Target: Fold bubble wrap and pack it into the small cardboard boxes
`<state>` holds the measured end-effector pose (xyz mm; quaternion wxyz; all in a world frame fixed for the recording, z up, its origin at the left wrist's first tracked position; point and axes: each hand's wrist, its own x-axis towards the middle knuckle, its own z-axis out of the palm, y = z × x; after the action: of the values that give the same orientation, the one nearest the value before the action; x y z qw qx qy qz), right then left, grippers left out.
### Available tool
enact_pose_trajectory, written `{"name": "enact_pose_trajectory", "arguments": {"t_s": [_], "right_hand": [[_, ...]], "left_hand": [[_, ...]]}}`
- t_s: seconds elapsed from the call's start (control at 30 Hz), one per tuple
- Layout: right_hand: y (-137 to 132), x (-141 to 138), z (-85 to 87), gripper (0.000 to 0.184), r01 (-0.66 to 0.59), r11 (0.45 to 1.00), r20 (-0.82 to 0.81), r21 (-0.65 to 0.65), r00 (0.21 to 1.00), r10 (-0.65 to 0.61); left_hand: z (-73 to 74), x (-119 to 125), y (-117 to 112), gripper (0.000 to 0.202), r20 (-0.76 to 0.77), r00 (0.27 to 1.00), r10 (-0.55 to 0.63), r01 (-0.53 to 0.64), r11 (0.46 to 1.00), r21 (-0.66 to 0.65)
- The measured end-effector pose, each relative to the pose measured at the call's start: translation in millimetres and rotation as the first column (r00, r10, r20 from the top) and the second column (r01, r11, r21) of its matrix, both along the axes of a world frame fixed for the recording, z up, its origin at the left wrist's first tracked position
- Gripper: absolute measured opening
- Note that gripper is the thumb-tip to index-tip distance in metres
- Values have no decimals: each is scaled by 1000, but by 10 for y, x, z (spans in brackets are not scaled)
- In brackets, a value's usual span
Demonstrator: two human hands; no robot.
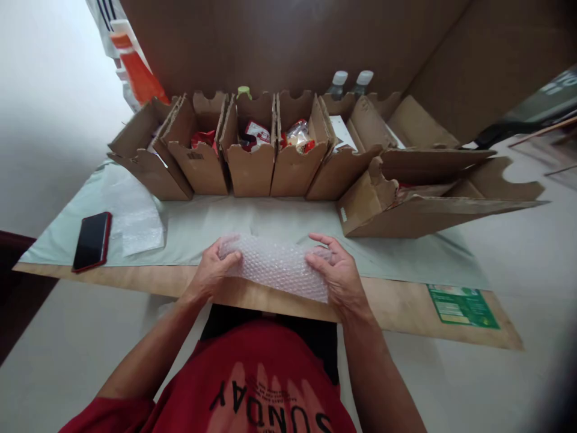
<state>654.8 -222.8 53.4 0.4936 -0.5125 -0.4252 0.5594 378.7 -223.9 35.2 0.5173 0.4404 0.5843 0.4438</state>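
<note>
A piece of clear bubble wrap [277, 264] stretches between my two hands above the front edge of the table. At its left end, my left hand [215, 269] grips it with the thumb on top. My right hand [336, 267] pinches the right end between thumb and fingers, with the index finger reaching out past the edge. The wrap's surface is covered in small bubbles. Whether anything lies under or inside it, I cannot tell. More clear plastic wrap [135, 210] lies flat on the cloth to the left.
A phone [92, 242] lies at the table's left front. Several open cardboard boxes [250, 171] stand in a row at the back, some with packets inside. Another cardboard box [433, 210] sits angled at right. A green packet [463, 305] lies near the right front edge. Bottles [338, 85] stand behind.
</note>
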Motion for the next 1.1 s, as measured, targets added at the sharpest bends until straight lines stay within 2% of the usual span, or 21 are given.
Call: {"name": "enact_pose_trajectory", "arguments": {"t_s": [0.1,0.2,0.3,0.4,0.47,0.53,0.6,0.67,0.73,0.83,0.93,0.97,1.03,1.1], "right_hand": [[172,104,-93,57,-37,992,284,124,959,1],[409,212,-264,54,-48,976,571,213,816,-85],[525,332,-387,53,6,949,709,314,663,-239],[467,318,-413,49,-27,887,783,461,483,-392],[391,131,-408,51,-158,867,830,472,411,-377],[331,-177,-426,53,-349,855,896,383,367,-251],[297,-477,-484,54,-516,818,947,254,306,-101],[272,-619,-571,54,-603,779,968,170,248,-19],[226,-529,-663,57,-615,774,976,150,215,-18],[95,-76,-756,60,-544,822,979,166,189,-73],[-52,326,-725,57,-402,892,974,207,171,-149],[-85,367,-685,57,-356,906,970,227,170,-176],[-108,278,-583,55,-320,911,960,260,185,-209],[-68,35,-499,53,-401,880,959,253,221,-175]], "left_hand": [[-46,35,130,46,-319,946,-50,79,994,78],[-87,-1,274,49,-454,891,-13,72,991,112],[-126,-74,328,57,-601,795,77,55,979,198],[-152,-60,283,56,-750,625,216,166,902,398],[-179,45,240,59,-798,555,234,313,831,461],[-232,182,213,65,-856,505,112,501,769,397],[-313,264,201,68,-909,413,-61,657,711,250],[-402,226,192,69,-935,316,-162,713,691,121],[-468,80,172,67,-949,263,-174,699,713,63],[-487,-177,119,64,-958,236,-161,665,746,38],[-413,-256,81,62,-956,250,-156,630,776,39],[-374,-225,82,61,-953,269,-137,617,785,62],[-299,-100,106,62,-944,318,-89,606,785,130],[-254,49,144,64,-936,342,-86,640,751,165]]}}
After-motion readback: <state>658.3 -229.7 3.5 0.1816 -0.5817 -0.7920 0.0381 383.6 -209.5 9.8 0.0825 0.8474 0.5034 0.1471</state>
